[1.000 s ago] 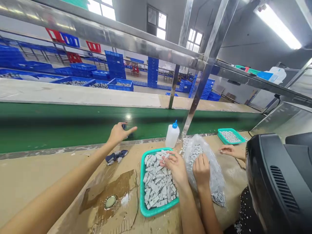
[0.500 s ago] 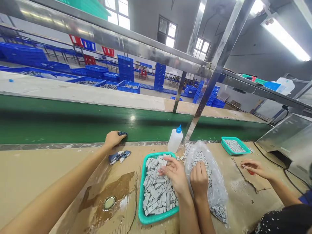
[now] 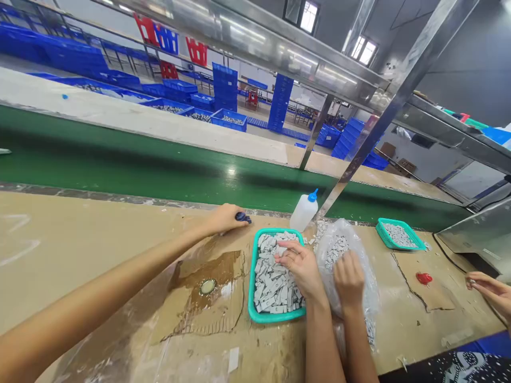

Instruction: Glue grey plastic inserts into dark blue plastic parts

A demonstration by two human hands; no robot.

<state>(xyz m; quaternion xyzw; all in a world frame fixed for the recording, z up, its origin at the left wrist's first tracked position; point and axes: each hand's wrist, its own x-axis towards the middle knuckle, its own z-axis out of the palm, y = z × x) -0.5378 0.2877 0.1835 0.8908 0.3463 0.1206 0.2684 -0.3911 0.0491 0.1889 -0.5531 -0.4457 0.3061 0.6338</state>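
Observation:
My left hand [image 3: 225, 219] reaches out along the strip between bench and belt, its fingers closed round a small dark blue piece [image 3: 242, 217]. The piece's kind is hard to make out. Over a green basket [image 3: 252, 298] full of flat light-grey plastic pieces [image 3: 275, 279] is my right hand [image 3: 301, 266]. Its fingers are bent but apart, and no piece shows plainly between them. A white squeeze bottle [image 3: 303, 214] with a blue cap stands behind the basket. Left of it, a round pale disc [image 3: 207, 286] sits on wet, torn cardboard [image 3: 227, 319].
A co-worker's hand [image 3: 349, 276] is at a clear plastic bag [image 3: 369, 282] of grey pieces, beside my right arm. Another hand [image 3: 491, 290] shows at far right. Beyond are a second green basket [image 3: 379, 234], a red piece [image 3: 423, 278], a metal post [image 3: 359, 154] and the green belt [image 3: 159, 165].
My left hand has come back from the belt's edge towards the basket, over where blue-and-white pieces lay. The view has tilted down and left. The far-right hand has moved off the red piece.

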